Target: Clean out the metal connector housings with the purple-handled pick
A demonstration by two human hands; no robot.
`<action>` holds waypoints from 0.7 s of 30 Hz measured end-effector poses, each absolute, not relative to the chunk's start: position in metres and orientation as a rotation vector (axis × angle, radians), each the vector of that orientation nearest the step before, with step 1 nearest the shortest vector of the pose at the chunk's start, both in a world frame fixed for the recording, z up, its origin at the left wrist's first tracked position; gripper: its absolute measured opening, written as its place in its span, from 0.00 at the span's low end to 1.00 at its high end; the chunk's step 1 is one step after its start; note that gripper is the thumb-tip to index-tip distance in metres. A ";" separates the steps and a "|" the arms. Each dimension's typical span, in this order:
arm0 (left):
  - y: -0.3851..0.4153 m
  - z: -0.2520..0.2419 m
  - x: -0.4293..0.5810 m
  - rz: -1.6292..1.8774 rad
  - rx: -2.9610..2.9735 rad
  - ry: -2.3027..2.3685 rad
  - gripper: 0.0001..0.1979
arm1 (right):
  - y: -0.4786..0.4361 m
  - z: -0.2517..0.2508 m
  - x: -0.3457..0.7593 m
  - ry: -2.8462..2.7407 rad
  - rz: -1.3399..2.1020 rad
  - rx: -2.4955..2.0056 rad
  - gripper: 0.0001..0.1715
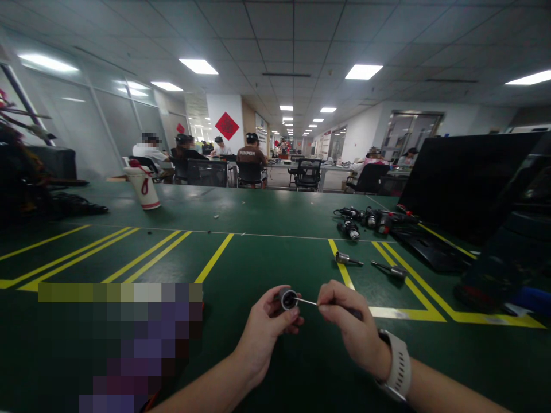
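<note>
My left hand (267, 324) is closed around a short hollow metal cylinder (289, 299), its open end turned towards me and to the right. A slim screwdriver (306, 302) with a dark handle is pinched in my right hand (348, 321). The tip of its thin shaft reaches the cylinder's mouth; how deep it goes, I cannot tell. Beyond my right hand lie two metal parts with thin shafts, one part (343, 258) across a yellow line and another part (396, 272) further right. A pale watch (395, 364) circles my right wrist.
Yellow tape lines (215, 258) mark the green table (275, 258). Power tools with cables (372, 221) lie at the back right, beside a dark monitor (465, 183). A white cup (144, 186) stands at the back left. Pixelation hides the lower left. Several people sit beyond the table.
</note>
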State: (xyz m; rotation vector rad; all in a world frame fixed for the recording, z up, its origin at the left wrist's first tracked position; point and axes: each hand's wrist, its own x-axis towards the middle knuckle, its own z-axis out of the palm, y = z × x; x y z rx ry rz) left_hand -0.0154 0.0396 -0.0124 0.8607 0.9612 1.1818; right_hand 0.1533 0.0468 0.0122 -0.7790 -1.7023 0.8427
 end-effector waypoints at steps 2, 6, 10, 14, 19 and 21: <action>0.041 -0.015 -0.016 1.188 0.871 0.941 0.20 | 0.045 0.011 0.152 -1.753 0.801 -0.777 0.09; 0.043 -0.019 -0.017 1.210 0.889 0.916 0.19 | 0.042 0.010 0.150 -1.861 0.701 -0.742 0.10; 0.043 -0.018 -0.016 1.225 0.884 0.914 0.16 | 0.039 0.008 0.150 -1.966 0.572 -0.651 0.09; 0.041 -0.014 -0.015 1.239 0.865 0.907 0.15 | 0.038 0.007 0.151 -2.047 0.489 -0.575 0.09; 0.042 -0.013 -0.014 1.246 0.845 0.915 0.15 | 0.039 0.006 0.152 -2.067 0.445 -0.561 0.09; 0.041 -0.014 -0.014 1.248 0.849 0.914 0.16 | 0.038 0.007 0.152 -2.067 0.437 -0.568 0.09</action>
